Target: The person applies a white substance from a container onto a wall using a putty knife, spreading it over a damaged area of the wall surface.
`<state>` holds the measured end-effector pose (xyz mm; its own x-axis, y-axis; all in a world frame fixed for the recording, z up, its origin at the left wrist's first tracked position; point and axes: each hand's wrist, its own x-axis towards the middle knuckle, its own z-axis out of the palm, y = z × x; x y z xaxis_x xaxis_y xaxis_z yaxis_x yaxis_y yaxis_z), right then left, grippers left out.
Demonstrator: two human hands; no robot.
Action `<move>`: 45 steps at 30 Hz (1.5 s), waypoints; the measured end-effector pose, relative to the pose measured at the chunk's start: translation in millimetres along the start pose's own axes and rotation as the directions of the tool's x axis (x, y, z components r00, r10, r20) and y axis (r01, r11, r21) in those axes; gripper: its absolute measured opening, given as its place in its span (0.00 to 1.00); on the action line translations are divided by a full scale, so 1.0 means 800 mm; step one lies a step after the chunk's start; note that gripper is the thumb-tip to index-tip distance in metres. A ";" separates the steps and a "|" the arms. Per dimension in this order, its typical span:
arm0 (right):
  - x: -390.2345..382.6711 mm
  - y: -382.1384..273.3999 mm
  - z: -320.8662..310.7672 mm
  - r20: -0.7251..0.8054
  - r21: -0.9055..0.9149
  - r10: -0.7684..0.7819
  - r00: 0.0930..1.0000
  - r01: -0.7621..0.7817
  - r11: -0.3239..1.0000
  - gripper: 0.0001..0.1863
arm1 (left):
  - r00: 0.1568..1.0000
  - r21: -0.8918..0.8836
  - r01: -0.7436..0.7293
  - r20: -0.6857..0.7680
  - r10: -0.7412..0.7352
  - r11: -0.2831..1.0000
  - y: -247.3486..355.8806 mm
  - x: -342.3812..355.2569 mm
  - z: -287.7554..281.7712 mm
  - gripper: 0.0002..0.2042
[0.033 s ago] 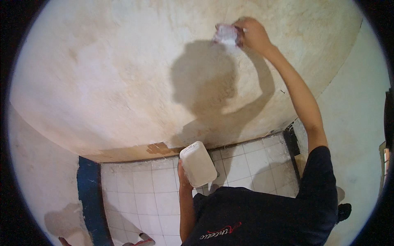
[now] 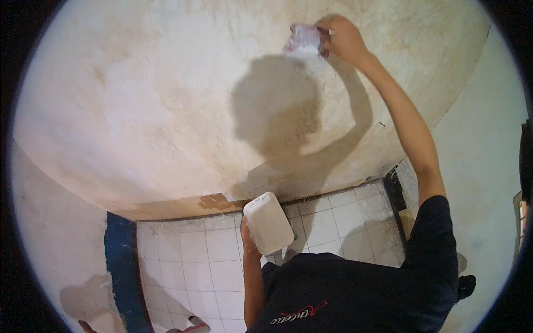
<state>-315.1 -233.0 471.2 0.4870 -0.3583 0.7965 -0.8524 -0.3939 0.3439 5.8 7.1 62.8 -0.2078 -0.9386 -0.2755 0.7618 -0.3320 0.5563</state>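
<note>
My left hand (image 2: 249,241) is wrapped around the side of a white rectangular plastic tub (image 2: 270,223) with rounded corners, held low in front of my body. My right hand (image 2: 342,40) reaches up and grips the right edge of a flat piece smeared with white, reddish-brown at its rim (image 2: 305,40). That piece lies against or very close to the stained off-white wall (image 2: 183,100); its exact kind is too blurred to tell. Pale paste shows along its lower edge. The fingertips of both hands are partly hidden.
White floor tiles (image 2: 200,272) lie below, with a dark blue strip (image 2: 123,266) along the left. A small nail-like bit (image 2: 382,124) juts from the wall. A red and grey object (image 2: 191,326) shows at the lower edge. A side wall (image 2: 472,166) closes the right.
My right hand has shifted slightly upward along the wall with the flat white-smeared piece. The left hand and the tub have hardly moved.
</note>
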 end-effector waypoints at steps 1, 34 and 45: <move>0.025 0.004 -0.005 -0.028 -0.038 -0.011 1.000 0.010 0.999 0.17 | 1.000 -0.025 0.004 -0.008 -0.004 1.000 -0.004 0.004 -0.010 0.30; -0.006 0.204 -0.082 -0.039 0.065 0.359 0.932 -0.356 0.932 0.12 | 0.994 -0.028 0.050 -0.095 -0.053 0.998 -0.022 0.015 -0.018 0.31; -0.082 0.004 0.060 0.252 0.196 0.218 0.943 -0.270 0.943 0.12 | 0.908 -0.313 0.159 0.419 -0.015 0.936 0.019 -0.010 0.079 0.33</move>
<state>-340.5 -251.5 395.7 0.3215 -0.6372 0.7004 -0.8978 -0.4402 0.0117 -19.7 3.3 123.4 -0.4568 -0.8868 0.0698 0.8721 -0.4310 0.2316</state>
